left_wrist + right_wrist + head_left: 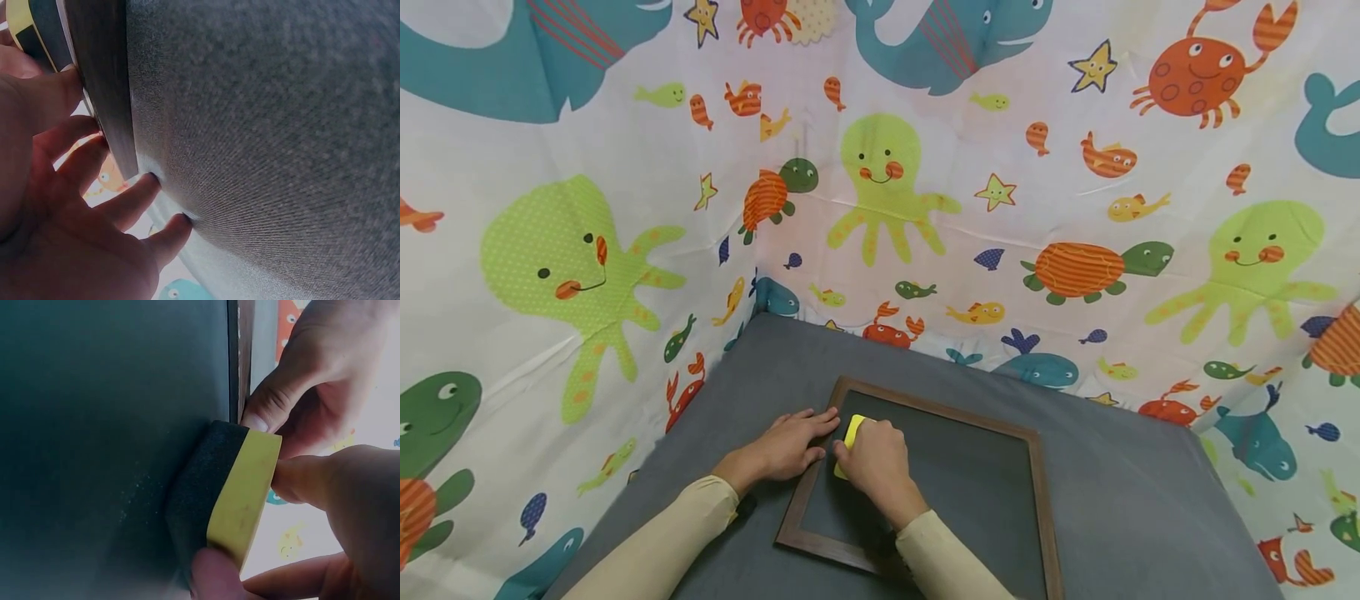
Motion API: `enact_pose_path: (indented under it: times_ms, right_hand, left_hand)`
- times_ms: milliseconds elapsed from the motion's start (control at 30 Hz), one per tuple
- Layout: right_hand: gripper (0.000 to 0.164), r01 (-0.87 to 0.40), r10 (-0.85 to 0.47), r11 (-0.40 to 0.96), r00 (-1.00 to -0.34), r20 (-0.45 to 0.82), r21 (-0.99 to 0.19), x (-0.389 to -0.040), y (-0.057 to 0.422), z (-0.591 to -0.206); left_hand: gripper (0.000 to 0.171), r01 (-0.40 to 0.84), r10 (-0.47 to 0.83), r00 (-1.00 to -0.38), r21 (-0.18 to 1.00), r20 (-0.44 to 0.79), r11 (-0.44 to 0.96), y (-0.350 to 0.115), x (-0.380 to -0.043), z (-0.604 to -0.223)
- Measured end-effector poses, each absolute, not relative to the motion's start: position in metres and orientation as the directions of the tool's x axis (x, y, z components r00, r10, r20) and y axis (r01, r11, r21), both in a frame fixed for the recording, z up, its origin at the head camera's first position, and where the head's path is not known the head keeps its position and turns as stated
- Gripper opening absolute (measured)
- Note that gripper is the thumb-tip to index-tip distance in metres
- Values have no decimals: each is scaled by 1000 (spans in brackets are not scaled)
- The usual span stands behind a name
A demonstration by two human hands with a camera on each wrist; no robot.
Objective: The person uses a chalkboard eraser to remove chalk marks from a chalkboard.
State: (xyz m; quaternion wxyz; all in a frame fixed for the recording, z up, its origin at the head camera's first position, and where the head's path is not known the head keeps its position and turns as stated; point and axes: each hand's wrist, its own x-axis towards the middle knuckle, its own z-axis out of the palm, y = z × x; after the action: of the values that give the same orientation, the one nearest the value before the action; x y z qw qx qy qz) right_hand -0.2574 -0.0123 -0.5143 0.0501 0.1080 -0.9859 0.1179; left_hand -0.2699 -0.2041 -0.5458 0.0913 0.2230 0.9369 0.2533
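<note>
One yellow-and-black eraser [232, 490] is pinched between thumb and fingers by the right hand [878, 462], dark side against the board [970, 475], near the wooden frame [802, 500], touched by the spread left hand [786, 444]; rightward, ample room is left.

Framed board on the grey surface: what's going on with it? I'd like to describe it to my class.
A person's right hand grips a yellow and black block, perhaps an eraser, dark side against the dark board near its left edge. The left hand touches the brown frame there, fingers spread. A few pale specks show beside the block.
</note>
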Motion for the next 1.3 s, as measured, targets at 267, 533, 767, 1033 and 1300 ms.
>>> enact_pose_path:
  times_ms: [267,533,767,1033,1300]
  right_hand:
    - [40,-243,-213,940,-966,145,-237,-256,-14,-517]
    - [46,-181,-162,968,-980,117,-172,-255,-16,-520]
    - [50,-166,-152,976,-983,108,-143,-257,-18,-519]
    - [53,-145,-131,970,-988,84,-194,-258,-14,-516]
    - [53,-163,-153,969,-986,65,-187,-257,-11,-515]
  left_hand:
    - [61,383,470,-881,517,-44,765,-203,-268,-548]
    - [62,389,479,-877,525,-42,757,-203,-268,-550]
    - [63,399,487,-873,528,-33,750,-205,-269,-549]
    - [63,401,496,-867,529,-42,748,-202,-271,-545]
    - [62,400,504,-861,518,-71,756,-205,-274,-551]
